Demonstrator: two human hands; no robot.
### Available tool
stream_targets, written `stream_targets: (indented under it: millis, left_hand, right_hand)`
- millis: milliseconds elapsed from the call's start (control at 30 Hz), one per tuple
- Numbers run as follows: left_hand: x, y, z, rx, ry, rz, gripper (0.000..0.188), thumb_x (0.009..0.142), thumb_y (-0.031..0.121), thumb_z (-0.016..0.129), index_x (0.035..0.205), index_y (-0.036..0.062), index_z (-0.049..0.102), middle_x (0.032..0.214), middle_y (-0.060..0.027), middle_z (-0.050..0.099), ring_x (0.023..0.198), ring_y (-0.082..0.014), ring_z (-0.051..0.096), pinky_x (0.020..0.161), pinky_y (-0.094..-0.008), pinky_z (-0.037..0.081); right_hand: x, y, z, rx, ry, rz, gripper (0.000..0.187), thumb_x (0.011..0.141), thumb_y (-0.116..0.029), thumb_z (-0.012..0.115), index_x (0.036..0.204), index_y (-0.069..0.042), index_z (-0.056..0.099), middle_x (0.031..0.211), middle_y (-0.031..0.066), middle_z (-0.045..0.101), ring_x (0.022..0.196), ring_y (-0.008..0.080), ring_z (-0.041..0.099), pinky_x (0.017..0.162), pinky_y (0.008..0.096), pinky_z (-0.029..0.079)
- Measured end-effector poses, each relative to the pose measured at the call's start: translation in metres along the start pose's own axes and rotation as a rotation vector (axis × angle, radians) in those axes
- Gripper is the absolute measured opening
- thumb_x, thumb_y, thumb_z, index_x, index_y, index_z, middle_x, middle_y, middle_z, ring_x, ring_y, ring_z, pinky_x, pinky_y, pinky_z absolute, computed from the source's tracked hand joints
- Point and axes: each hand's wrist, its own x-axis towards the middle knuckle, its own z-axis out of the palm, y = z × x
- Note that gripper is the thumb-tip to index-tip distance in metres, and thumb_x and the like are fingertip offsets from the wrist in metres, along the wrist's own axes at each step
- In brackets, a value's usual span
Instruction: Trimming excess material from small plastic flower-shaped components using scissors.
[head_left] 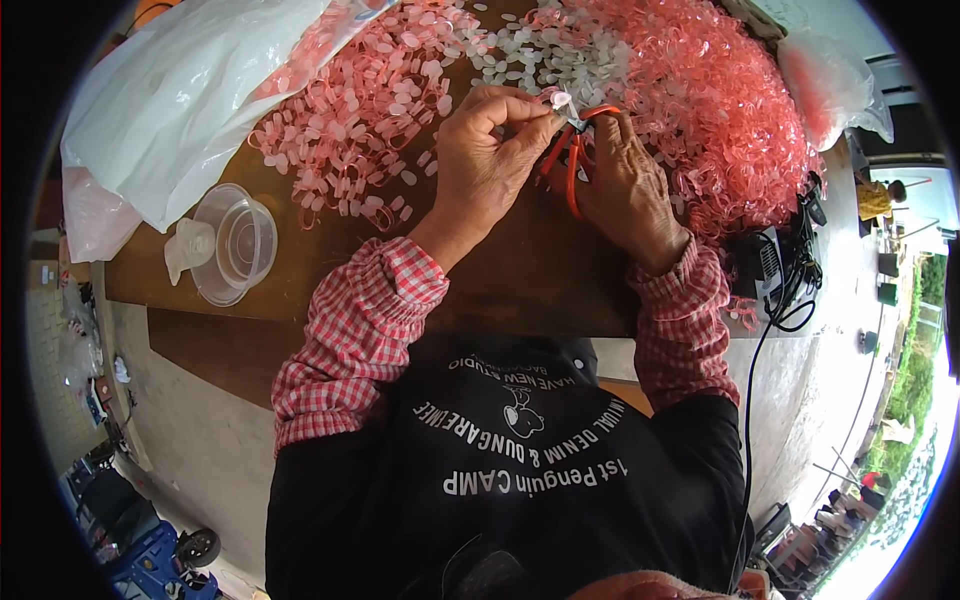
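My left hand (482, 152) is closed in a pinch on a small pale-pink and clear plastic piece (559, 99). In my right hand (632, 190) is a pair of scissors (573, 180) with orange handles. Its blades point up and left, right at the pinched piece; whether they touch it I cannot tell. Just beyond the hands lies a scatter of small whitish oval bits (548, 58). Left of them spreads a heap of pink loops with pale oval ends (355, 135). A larger pile of glossy pink plastic pieces (725, 115) rises beside my right hand.
A white plastic bag (185, 110) covers the table's far left. Near it stands a clear round plastic tub (262, 240). At the right are a black device (752, 268) with dark cables (797, 265) and a clear bag (838, 92). The brown table's (560, 310) near edge runs before me.
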Motion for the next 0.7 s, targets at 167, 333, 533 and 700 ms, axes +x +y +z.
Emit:
stream_targets:
  millis: [167,333,533,700]
  left_hand:
    - [0.0,0.003,0.001,0.109,-0.058,0.033,0.007,0.083,-0.001,0.071,0.087,-0.0022,0.066,0.091,-0.0044,0.062,0.076,-0.007,0.059,0.067,-0.0206,0.051]
    - [-0.002,0.002,0.003,0.058,-0.079,-0.01,0.006,0.085,0.0,0.07,0.09,-0.0023,0.066,0.092,-0.0036,0.061,0.079,-0.0053,0.058,0.068,-0.0184,0.051]
    - [0.001,0.004,0.001,0.057,-0.044,-0.076,0.008,0.084,0.002,0.072,0.084,-0.0026,0.065,0.086,-0.0052,0.058,0.068,-0.0077,0.055,0.06,-0.022,0.048]
    - [0.002,-0.007,-0.001,0.066,-0.046,-0.109,0.009,0.084,0.005,0.072,0.083,-0.0012,0.066,0.084,-0.0038,0.058,0.066,-0.0075,0.053,0.059,-0.0231,0.047]
  right_hand:
    - [0.001,0.001,0.002,-0.181,0.125,-0.079,0.046,0.081,-0.025,0.07,0.111,0.003,0.049,0.099,0.0219,0.056,0.082,0.0392,0.061,0.067,0.0453,0.052]
    - [0.004,-0.004,0.005,-0.251,0.11,0.011,0.038,0.085,-0.024,0.065,0.108,0.002,0.05,0.094,0.0194,0.057,0.076,0.0357,0.063,0.058,0.0445,0.052]
    - [0.002,-0.003,0.005,-0.284,0.141,-0.046,0.032,0.087,-0.027,0.064,0.105,-0.003,0.053,0.091,0.0155,0.058,0.058,0.0329,0.062,0.049,0.0431,0.049]
    - [0.003,0.0,0.003,-0.217,0.044,0.02,0.02,0.089,-0.02,0.061,0.092,-0.004,0.05,0.071,0.0161,0.061,0.061,0.04,0.061,0.049,0.0448,0.047]
